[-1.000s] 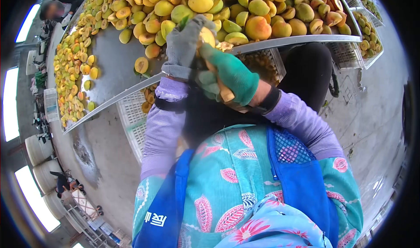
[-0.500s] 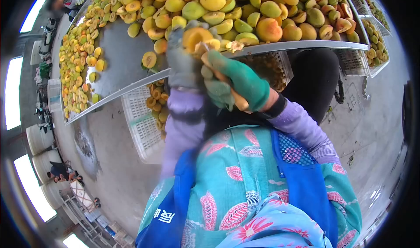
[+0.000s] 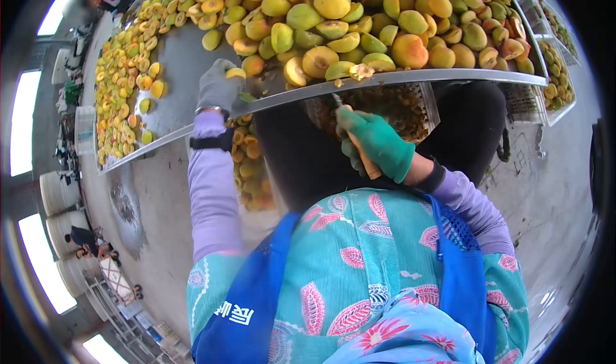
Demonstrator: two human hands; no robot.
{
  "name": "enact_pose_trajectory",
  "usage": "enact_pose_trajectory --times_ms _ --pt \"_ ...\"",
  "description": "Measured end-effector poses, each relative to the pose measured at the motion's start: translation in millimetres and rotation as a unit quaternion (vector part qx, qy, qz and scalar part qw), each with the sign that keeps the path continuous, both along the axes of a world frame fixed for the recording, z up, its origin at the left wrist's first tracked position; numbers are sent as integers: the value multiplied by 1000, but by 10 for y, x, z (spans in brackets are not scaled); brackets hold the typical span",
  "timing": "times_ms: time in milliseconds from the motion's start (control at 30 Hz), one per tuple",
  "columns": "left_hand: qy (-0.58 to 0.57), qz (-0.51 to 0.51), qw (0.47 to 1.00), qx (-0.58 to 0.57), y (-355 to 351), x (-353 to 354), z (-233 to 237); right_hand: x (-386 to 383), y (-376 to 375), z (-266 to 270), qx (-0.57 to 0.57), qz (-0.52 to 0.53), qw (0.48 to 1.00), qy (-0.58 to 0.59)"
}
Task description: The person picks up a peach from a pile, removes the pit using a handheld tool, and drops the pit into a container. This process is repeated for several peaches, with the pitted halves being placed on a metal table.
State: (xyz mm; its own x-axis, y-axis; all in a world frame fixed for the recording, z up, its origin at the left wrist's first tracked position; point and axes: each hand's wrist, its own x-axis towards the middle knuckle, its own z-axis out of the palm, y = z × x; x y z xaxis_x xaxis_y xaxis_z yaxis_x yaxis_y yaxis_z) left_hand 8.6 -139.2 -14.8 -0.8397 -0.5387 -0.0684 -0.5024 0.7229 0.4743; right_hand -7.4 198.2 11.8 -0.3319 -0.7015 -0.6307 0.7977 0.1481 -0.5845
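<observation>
"What's before us?"

"Our metal table, bearing heaped fruit, much of it halved."

"Our hands?"

"Our right hand, below the table's edge, wraps its fingers around the knife. Our left hand, over the table, has loosely bent fingers beside a fruit piece; we can't tell whether they grip it."

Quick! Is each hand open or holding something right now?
Grey-gloved left hand: yellow fruit piece at its fingertips; gripped or not, I can't tell.
Green-gloved right hand: closed on a wooden-handled knife.
</observation>
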Motion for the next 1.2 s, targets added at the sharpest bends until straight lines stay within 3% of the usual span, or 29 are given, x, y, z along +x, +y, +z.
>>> enact_pose_trajectory --times_ms 67,100,133,233,300,367,467,533,667,767,833,933,967,1067,1100,1133,1200 --pt "113 47 955 270 180 77 100 46 -161 52 51 -24 948 312" --pt "177 35 881 437 523 132 312 43 -287 -85 50 -45 880 469" --pt "224 -1 885 408 708 150 225 21 -384 -151 46 -61 783 617" --pt "337 -49 845 412 1156 122 48 -27 -536 -80 137 49 774 617" --pt "357 -6 764 538 1377 70 78 -3 -495 -93 118 32 794 595" --pt "374 -67 868 320 1452 79 -54 27 -442 -59 105 2 810 577" --pt "373 -50 885 276 1480 16 -217 -6 -383 50 109 -32 815 569" --pt "357 37 805 472 1649 -39 -37 -64 -376 -22 134 -10 808 574" --pt "396 43 801 447 1755 -73 24 -52 -399 -15 132 -16 823 552" --pt "397 -42 862 313 1757 -44 32 35 -485 -231 88 -74 841 529" --pt "424 -86 842 322 1781 -65 64 37 -503 -286 20 -127 848 515" --pt "346 -55 805 478 1762 -115 242 -83 -380 -193 6 -90 863 497" --pt "297 -28 782 548 1743 -121 302 -56 -386 -152 2 -90 890 447" --pt "273 -42 820 501 1670 -130 334 45 -414 -13 -45 -90 959 264" --pt "291 18 824 486 1789 -149 419 30 -411 56 -83 -94 975 186" --pt "296 9 820 490 1776 -177 396 13 -410 92 -118 -97 982 108" --pt "302 -2 810 502 1755 -215 303 5 -398 40 -114 -90 983 113"
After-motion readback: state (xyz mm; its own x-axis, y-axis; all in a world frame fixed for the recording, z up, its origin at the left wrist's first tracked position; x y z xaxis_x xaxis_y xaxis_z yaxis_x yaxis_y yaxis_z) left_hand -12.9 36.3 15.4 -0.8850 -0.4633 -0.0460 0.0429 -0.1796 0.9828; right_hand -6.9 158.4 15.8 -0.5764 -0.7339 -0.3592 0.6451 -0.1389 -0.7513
